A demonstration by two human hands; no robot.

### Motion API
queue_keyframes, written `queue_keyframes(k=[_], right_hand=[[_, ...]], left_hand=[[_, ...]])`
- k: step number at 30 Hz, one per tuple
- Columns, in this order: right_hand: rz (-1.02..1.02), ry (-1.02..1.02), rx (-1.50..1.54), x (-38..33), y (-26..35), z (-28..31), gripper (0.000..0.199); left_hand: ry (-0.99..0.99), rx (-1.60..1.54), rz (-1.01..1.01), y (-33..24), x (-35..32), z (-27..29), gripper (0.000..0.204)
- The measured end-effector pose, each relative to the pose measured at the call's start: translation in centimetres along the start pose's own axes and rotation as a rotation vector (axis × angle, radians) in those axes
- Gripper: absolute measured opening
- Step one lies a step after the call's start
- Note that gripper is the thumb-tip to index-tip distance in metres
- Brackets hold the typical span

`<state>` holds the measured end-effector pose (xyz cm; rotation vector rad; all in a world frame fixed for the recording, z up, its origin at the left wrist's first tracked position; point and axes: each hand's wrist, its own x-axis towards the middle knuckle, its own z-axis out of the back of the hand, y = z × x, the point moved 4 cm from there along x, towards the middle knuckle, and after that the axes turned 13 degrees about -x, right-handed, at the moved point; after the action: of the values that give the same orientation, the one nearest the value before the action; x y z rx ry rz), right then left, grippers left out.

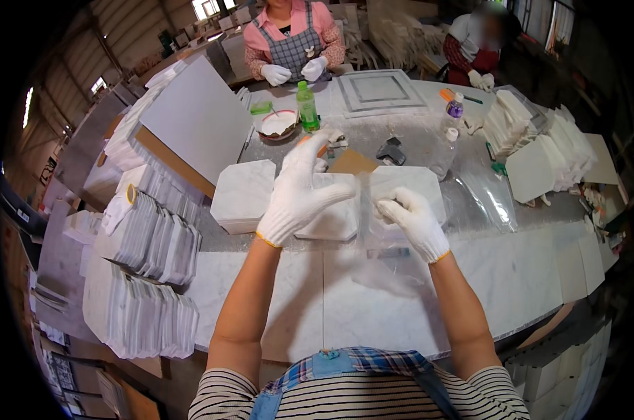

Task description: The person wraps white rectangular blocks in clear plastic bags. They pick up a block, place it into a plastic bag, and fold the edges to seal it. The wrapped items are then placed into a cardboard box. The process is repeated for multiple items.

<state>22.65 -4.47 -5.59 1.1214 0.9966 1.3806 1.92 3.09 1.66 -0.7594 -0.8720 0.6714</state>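
Note:
My left hand (299,189), in a white knit glove, hovers over the middle white marble tile (338,220). Its fingers stretch upward and the thumb points out to the right, with nothing held. Opposite it, my gloved right hand (415,220) has thumb and fingers pinched together on a clear plastic film (394,269), which hangs below and beside it; its exact edges are hard to see. Behind that hand lies another marble tile (418,178) with cut corners. A stack of similar tiles (243,196) stands left of my left hand.
Rows of stacked tiles (152,231) line the left side, below a large upright white panel (194,112). Further back are a bowl (278,124), a green bottle (307,105) and more clear plastic (481,199). Across the table stands a person in a checked apron (292,52); another is at far right.

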Motion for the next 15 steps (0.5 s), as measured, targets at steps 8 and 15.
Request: queue_keyframes(k=[8, 15], right_hand=[[0.031, -0.153, -0.163, -1.1, 1.0, -0.3, 0.011], [0.502, -0.511, -0.771, -3.5, 2.8, -2.3, 0.011]], left_hand=[[-0.047, -0.246, 0.298, -0.3, -3.4, -6.0, 0.064], [-0.104, -0.465, 0.471, 0.9, -4.7, -8.1, 0.047]])
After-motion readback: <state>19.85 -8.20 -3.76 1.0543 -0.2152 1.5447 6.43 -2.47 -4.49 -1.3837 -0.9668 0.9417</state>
